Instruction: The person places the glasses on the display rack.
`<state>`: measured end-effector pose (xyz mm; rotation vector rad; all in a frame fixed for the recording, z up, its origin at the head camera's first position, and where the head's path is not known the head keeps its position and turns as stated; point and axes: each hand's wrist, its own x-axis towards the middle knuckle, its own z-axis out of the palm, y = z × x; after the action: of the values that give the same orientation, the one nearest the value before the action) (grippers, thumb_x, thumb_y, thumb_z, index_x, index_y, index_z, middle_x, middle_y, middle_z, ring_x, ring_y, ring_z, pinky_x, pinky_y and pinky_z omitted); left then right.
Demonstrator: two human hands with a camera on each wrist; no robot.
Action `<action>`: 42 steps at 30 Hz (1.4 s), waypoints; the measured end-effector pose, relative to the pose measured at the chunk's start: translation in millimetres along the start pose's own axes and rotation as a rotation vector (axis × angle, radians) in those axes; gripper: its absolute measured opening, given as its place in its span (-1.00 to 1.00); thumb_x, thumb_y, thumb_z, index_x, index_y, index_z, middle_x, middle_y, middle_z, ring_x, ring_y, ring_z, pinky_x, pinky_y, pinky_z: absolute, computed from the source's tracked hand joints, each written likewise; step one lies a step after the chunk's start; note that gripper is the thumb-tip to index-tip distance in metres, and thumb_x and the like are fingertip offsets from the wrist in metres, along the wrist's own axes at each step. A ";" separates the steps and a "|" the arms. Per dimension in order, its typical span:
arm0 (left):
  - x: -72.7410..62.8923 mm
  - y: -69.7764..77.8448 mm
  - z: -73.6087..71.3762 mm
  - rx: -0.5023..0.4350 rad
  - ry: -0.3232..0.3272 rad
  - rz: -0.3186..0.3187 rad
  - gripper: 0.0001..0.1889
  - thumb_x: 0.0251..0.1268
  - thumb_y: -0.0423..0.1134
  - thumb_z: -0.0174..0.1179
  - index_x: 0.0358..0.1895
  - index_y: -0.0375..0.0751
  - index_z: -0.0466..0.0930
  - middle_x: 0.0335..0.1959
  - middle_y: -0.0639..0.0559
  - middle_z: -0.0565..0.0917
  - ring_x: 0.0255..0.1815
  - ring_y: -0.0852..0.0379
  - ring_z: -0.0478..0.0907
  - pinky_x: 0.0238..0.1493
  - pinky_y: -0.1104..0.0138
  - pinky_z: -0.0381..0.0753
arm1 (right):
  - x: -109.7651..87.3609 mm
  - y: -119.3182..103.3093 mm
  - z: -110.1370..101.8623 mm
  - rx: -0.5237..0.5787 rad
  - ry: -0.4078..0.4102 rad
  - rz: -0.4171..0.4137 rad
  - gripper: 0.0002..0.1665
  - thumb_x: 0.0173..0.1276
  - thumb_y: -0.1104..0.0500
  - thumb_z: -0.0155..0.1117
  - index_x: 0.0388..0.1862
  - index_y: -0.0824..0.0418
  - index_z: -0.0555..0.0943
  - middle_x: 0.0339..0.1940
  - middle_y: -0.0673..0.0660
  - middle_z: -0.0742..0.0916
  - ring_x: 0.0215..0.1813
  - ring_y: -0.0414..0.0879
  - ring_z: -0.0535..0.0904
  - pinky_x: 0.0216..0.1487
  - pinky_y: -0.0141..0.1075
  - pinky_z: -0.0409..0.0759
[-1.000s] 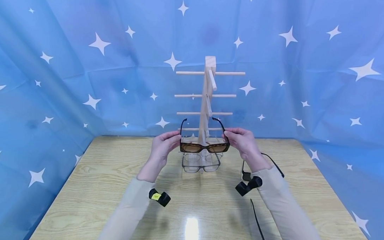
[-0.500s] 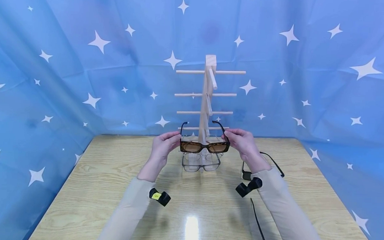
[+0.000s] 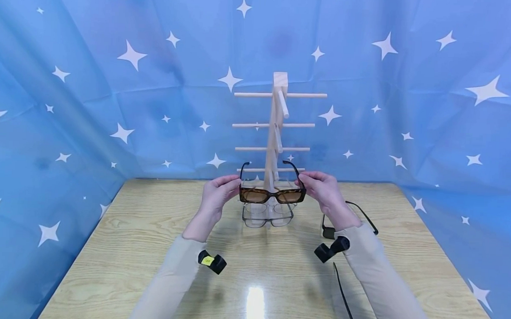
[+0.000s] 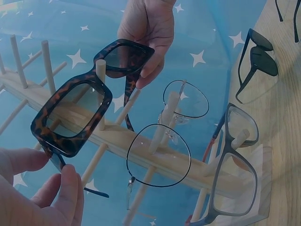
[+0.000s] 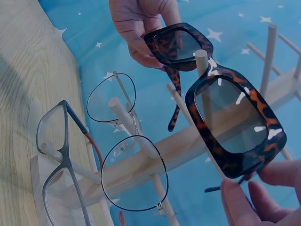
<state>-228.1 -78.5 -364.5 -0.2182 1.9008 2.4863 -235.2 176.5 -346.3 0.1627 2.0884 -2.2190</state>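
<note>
Tortoiseshell sunglasses [image 3: 254,196] with brown lenses face me low on a wooden display rack [image 3: 276,108]. My left hand [image 3: 217,193] pinches one temple arm near its hinge, and my right hand [image 3: 322,187] pinches the other. Both wrist views show the sunglasses' bridge right at one of the rack's pegs [image 5: 201,57]. Just below hang round thin-rimmed glasses [image 4: 159,157], on a peg of their own. Grey rectangular glasses [image 4: 226,149] occupy the lowest peg.
On the wood-grain table [image 3: 130,249], dark sunglasses [image 3: 329,233] lie to the right, partly behind my right forearm. Nearer me, a thin black temple arm [image 3: 344,296] shows beside that sleeve. A blue curtain with white stars [image 3: 178,81] hangs behind.
The sunglasses have tilted slightly, their temple tips dropping a little and the lenses facing me more. Both hands keep their pinch and have hardly moved.
</note>
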 end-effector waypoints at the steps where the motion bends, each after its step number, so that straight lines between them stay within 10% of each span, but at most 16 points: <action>1: 0.3 -0.2 0.0 0.000 0.000 0.000 -0.73 0.18 -0.47 0.20 -0.05 -0.51 0.56 -0.29 -0.03 0.63 -0.37 0.22 0.60 -0.17 0.40 0.65 | -0.3 0.0 0.1 0.002 -0.001 -0.002 -0.66 0.36 0.25 0.17 0.01 0.45 0.46 -0.39 0.03 0.71 -0.25 -0.19 0.66 -0.13 -0.45 0.60; 20: -0.7 -0.4 -0.4 -0.003 -0.007 -0.003 -0.71 0.21 -0.45 0.19 -0.02 -0.52 0.54 -0.28 -0.02 0.63 -0.34 0.21 0.60 -0.12 0.38 0.65 | -4.2 1.1 0.3 -0.002 0.007 -0.023 -0.85 0.33 0.22 0.23 -0.18 0.28 0.58 -0.35 0.05 0.71 -0.22 -0.17 0.65 0.12 -0.23 0.53; 28: -3.0 -3.4 -3.4 -0.046 -0.015 -0.014 -0.71 0.24 -0.45 0.15 0.00 -0.56 0.50 -0.38 0.02 0.62 -0.40 0.26 0.58 -0.14 0.41 0.65 | -10.8 2.1 -5.1 -0.031 -0.002 -0.001 -0.52 0.39 0.19 0.14 0.17 0.46 0.37 -0.17 0.04 0.60 -0.16 -0.26 0.59 0.21 -0.26 0.47; 42: -18.6 -19.7 -16.9 -0.030 -0.055 -0.043 -0.72 0.25 -0.52 0.08 0.01 -0.59 0.47 -0.26 -0.05 0.62 -0.31 0.21 0.60 -0.12 0.41 0.64 | -38.9 13.5 -31.4 -0.014 -0.062 -0.044 -0.55 0.39 0.25 0.12 0.13 0.51 0.30 -0.21 0.04 0.63 -0.13 -0.23 0.62 0.03 -0.42 0.57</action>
<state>-206.1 -88.0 -385.6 -0.1862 1.8196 2.4682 -194.4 206.7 -356.1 0.0469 2.0954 -2.2032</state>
